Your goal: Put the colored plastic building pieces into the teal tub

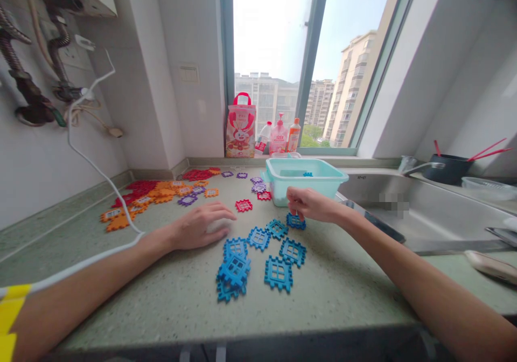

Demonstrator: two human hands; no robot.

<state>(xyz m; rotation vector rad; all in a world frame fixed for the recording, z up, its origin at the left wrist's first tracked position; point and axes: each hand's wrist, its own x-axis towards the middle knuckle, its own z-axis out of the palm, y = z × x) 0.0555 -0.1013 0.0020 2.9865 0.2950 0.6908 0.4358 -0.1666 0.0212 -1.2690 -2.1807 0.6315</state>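
Several blue square window-shaped plastic tiles (258, 254) lie on the speckled green counter (331, 292) in front of me. My right hand (309, 203) pinches one blue tile (296, 221) at the far end of the group, just in front of a teal plastic tub (319, 181). One blue piece lies inside the tub. My left hand (204, 224) rests palm down on the counter, fingers curved, left of the blue tiles, and I see nothing in it.
Orange, red and purple tiles (161, 192) are spread at the back left. A white cable (100, 173) hangs across the counter over my left arm. A steel sink (420, 211) lies to the right. A red bag (241, 127) and bottles (279, 136) stand on the windowsill.
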